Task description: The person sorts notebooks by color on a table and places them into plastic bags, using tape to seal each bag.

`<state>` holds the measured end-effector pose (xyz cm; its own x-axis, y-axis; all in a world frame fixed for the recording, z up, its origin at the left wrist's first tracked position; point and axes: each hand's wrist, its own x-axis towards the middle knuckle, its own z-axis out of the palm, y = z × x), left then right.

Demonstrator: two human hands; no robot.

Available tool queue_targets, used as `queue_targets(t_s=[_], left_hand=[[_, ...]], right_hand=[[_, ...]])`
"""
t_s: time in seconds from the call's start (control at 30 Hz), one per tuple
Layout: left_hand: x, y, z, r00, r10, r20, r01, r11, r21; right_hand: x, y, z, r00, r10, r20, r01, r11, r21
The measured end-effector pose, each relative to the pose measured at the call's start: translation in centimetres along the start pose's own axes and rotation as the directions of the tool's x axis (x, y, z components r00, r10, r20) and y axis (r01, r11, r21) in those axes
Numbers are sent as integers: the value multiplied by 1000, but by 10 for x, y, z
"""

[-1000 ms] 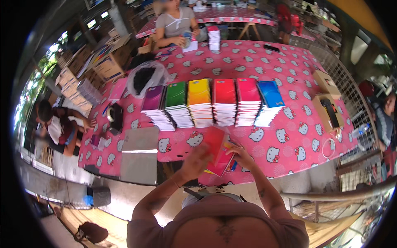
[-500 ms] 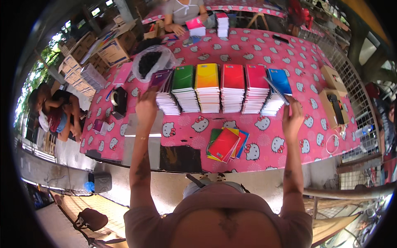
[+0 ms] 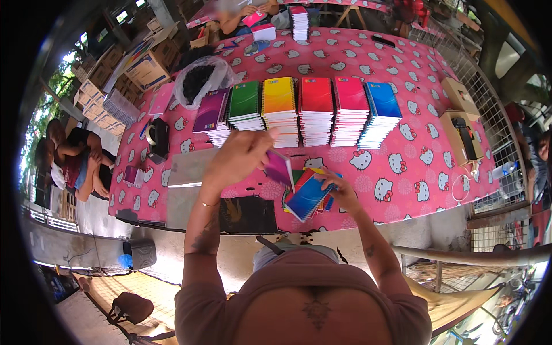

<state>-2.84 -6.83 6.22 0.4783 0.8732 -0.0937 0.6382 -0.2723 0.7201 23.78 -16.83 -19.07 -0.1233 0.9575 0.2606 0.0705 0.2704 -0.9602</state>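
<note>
My left hand (image 3: pixel 244 154) is closed on a purple spiral notebook (image 3: pixel 280 168), held tilted over the near part of the table. Against it, my right hand (image 3: pixel 340 190) grips a blue notebook (image 3: pixel 310 195) by its right side. Both notebooks are above a small fanned pile of mixed-colour notebooks (image 3: pixel 319 210), mostly hidden beneath them. Behind my hands stands a row of tall notebook stacks: purple (image 3: pixel 211 109), green (image 3: pixel 245 99), yellow (image 3: pixel 279 96), red (image 3: pixel 315 95), pink (image 3: pixel 351 95) and blue (image 3: pixel 382 100).
A black tape dispenser (image 3: pixel 157 138) and a clear plastic bag (image 3: pixel 210 81) with black contents lie left. Cardboard boxes (image 3: pixel 144 72) stand beyond. Across the pink table (image 3: pixel 425 184), another person handles pink notebooks (image 3: pixel 263 32). At right is an open carton (image 3: pixel 457 129).
Both hands have moved from the outer stacks inward and nearer to me, bringing a purple and a blue notebook over the fanned pile. The person across has lifted a pink notebook.
</note>
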Motion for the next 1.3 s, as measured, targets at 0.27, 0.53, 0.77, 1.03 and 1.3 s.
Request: queue_targets(t_s=[0.27,0.53,0.77,1.03,1.3], left_hand=[[43,-85,174,988,146,47,-153,968,198],[16,-169,225,952,-274,135,306,852,-424],[-28,-187,196,977,-85,194,196,715,-671],[-100,-200,111,586,809,-41,-777,576,256],[-122,-278,103,982,179,-62,-165,645,-746]], right_hand=[[-19,26,-3,857,413,-307,-308,890,335],[-9,-1,48,581,733,-354,-500,665,555],[10,-11,70,622,756,-204,-630,639,442],[15,-46,125,451,830,328,-786,195,587],[10,-32,205,998,-36,58,36,999,0]])
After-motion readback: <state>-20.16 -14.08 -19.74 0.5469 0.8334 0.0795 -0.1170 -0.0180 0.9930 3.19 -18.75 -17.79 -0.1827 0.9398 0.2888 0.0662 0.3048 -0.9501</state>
